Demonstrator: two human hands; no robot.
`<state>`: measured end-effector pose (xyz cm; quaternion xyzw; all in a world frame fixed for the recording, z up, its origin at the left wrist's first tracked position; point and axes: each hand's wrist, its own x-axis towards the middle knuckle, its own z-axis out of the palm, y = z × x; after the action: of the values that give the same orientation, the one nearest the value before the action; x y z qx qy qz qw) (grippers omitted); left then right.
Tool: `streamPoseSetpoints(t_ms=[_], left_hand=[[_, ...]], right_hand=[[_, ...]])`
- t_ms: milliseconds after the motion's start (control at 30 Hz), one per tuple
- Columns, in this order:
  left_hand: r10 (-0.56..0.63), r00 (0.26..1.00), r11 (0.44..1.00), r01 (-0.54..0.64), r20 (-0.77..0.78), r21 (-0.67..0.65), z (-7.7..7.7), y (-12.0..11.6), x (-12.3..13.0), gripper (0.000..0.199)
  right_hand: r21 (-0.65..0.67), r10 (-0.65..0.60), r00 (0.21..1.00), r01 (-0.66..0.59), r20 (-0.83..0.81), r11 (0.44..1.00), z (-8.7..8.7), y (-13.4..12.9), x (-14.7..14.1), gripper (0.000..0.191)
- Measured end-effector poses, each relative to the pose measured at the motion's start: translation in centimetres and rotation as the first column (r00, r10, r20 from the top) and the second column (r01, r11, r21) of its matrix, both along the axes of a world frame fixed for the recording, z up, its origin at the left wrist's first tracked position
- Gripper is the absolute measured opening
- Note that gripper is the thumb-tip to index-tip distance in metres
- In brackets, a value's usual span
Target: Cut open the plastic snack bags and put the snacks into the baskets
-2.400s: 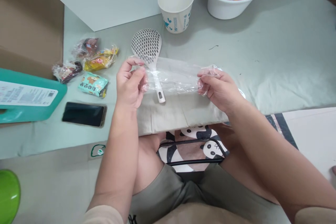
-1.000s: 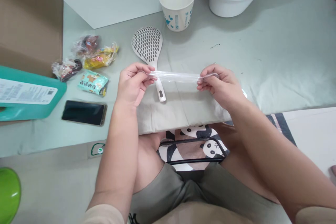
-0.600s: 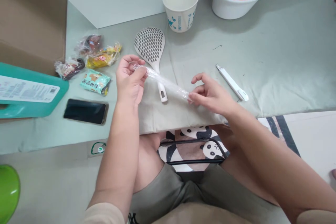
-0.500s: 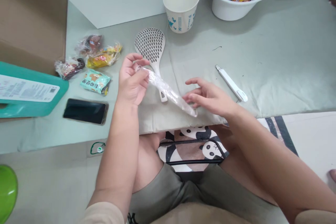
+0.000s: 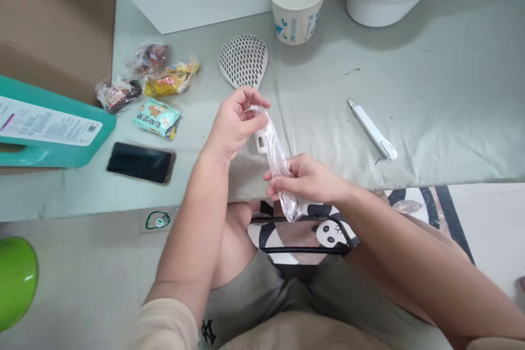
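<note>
My left hand (image 5: 240, 123) pinches the upper end of a long, narrow, clear plastic wrapper (image 5: 276, 156) between thumb and fingers. Lower down, my right hand (image 5: 303, 179) has its thumb and fingers closed around the same wrapper, whose loose end hangs over the table's front edge. Whether anything is inside the wrapper I cannot tell. Behind my left hand lies a pale skimmer (image 5: 245, 60) with a perforated head; part of its handle is hidden by the hand and the wrapper. To the right rests a white utility knife (image 5: 372, 129).
A paper cup (image 5: 297, 5) and a white bowl (image 5: 381, 11) with wrapped snacks stand at the back. Several snack packets (image 5: 168, 83) and a phone (image 5: 140, 162) lie left, beside a teal jug (image 5: 82, 147) and a cardboard box (image 5: 57, 27). A green stool (image 5: 16, 284) is on the floor.
My right hand, open beside the wrapper before, has closed on it. The wrapper has swung from a slant to a steeper line, its lower end nearer to me. The view has shifted slightly.
</note>
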<state>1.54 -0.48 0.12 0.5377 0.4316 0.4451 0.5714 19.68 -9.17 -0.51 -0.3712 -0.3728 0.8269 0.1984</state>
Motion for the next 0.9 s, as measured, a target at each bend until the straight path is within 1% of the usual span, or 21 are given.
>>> streamPoseSetpoints(t_ms=[67, 133, 233, 300, 367, 433, 467, 500, 533, 567, 600, 633, 700, 733, 800, 867, 900], left_hand=[[0.114, 0.993, 0.993, -0.114, 0.005, 0.037, -0.4, 0.6, -0.4, 0.033], [0.208, 0.978, 0.975, -0.206, -0.011, 0.077, -0.7, 1.2, -1.1, 0.040], [0.274, 0.961, 0.952, -0.269, -0.016, 0.147, -1.7, 2.2, -2.3, 0.059], [0.321, 0.946, 0.930, -0.307, -0.037, 0.202, -2.4, 2.8, -3.0, 0.064], [0.383, 0.922, 0.902, -0.359, -0.060, 0.242, -2.8, 3.0, -3.3, 0.058], [0.404, 0.912, 0.893, -0.376, -0.074, 0.247, -2.7, 2.8, -3.2, 0.043], [0.386, 0.919, 0.902, -0.358, -0.078, 0.242, -2.4, 2.4, -3.0, 0.034], [0.339, 0.936, 0.921, -0.311, -0.093, 0.235, -2.0, 2.0, -2.8, 0.028], [0.264, 0.958, 0.943, -0.233, -0.112, 0.236, -1.5, 1.5, -2.5, 0.024], [0.163, 0.976, 0.962, -0.125, -0.144, 0.242, -0.9, 1.0, -2.2, 0.024], [0.053, 0.981, 0.969, -0.006, -0.186, 0.249, -0.4, 0.5, -1.9, 0.023], [-0.048, 0.970, 0.962, 0.110, -0.239, 0.252, 0.2, 0.0, -1.6, 0.023], [-0.171, 0.917, 0.941, 0.261, -0.361, 0.216, 1.0, -0.7, -1.0, 0.023], [-0.198, 0.887, 0.934, 0.300, -0.416, 0.194, 1.2, -1.0, -0.7, 0.021], [-0.224, 0.841, 0.927, 0.339, -0.492, 0.158, 1.5, -1.2, -0.3, 0.013], [-0.238, 0.821, 0.923, 0.358, -0.519, 0.143, 1.5, -1.3, 0.1, 0.017], [-0.249, 0.816, 0.919, 0.369, -0.521, 0.138, 1.5, -1.4, 0.3, 0.020]], right_hand=[[0.022, 0.040, 0.999, -0.040, 0.033, 0.999, 0.1, -0.2, -0.1, 0.024], [0.050, 0.076, 0.996, -0.079, 0.050, 0.996, 0.3, -0.4, -0.2, 0.024], [0.069, 0.117, 0.992, -0.121, 0.056, 0.990, 0.4, -0.5, -0.2, 0.024], [0.102, 0.147, 0.987, -0.153, 0.058, 0.983, 0.4, -0.5, -0.1, 0.028], [0.158, 0.182, 0.982, -0.187, 0.047, 0.970, 0.5, -0.5, 0.2, 0.035], [0.202, 0.195, 0.981, -0.189, -0.013, 0.961, 0.8, -0.4, 0.6, 0.041], [0.210, 0.186, 0.981, -0.170, -0.059, 0.963, 1.0, -0.4, 0.9, 0.043], [0.211, 0.163, 0.981, -0.137, -0.108, 0.968, 1.3, -0.3, 1.1, 0.044], [0.208, 0.129, 0.979, -0.094, -0.161, 0.974, 1.7, -0.3, 1.4, 0.044], [0.203, 0.088, 0.974, -0.045, -0.211, 0.978, 2.1, -0.2, 1.7, 0.043], [0.201, 0.046, 0.966, 0.006, -0.253, 0.979, 2.5, -0.2, 2.0, 0.042], [0.206, 0.008, 0.958, 0.054, -0.286, 0.977, 2.9, -0.1, 2.3, 0.040], [0.226, -0.053, 0.949, 0.128, -0.310, 0.966, 3.6, 0.1, 2.9, 0.039], [0.239, -0.079, 0.955, 0.151, -0.287, 0.959, 4.0, 0.2, 3.3, 0.042], [0.267, -0.128, 0.975, 0.174, -0.179, 0.948, 4.6, 0.7, 4.2, 0.057], [0.293, -0.180, 0.982, 0.190, -0.061, 0.937, 5.0, 1.4, 5.1, 0.072], [0.302, -0.203, 0.979, 0.202, -0.028, 0.932, 5.0, 1.8, 5.5, 0.076]])
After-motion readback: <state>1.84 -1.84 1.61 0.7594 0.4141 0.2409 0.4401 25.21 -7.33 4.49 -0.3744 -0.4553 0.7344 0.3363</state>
